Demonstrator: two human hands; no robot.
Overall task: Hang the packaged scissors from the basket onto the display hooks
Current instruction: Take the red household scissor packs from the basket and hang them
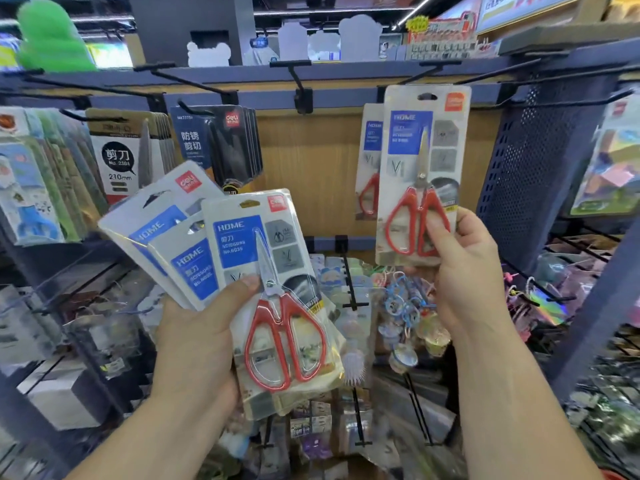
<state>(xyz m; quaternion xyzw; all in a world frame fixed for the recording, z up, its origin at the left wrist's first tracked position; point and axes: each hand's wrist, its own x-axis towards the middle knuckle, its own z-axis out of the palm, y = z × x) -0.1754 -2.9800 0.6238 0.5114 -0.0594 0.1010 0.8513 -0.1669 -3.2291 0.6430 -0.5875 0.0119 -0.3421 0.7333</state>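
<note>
My right hand pinches a red-handled scissors blister pack; its hole must meet the black hook. My left hand grips three more packs.

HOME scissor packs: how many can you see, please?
5. Front pack, middle pack and back pack fan out in the left hand; raised pack in the right hand; hanging pack behind it. More may be hidden.
</note>
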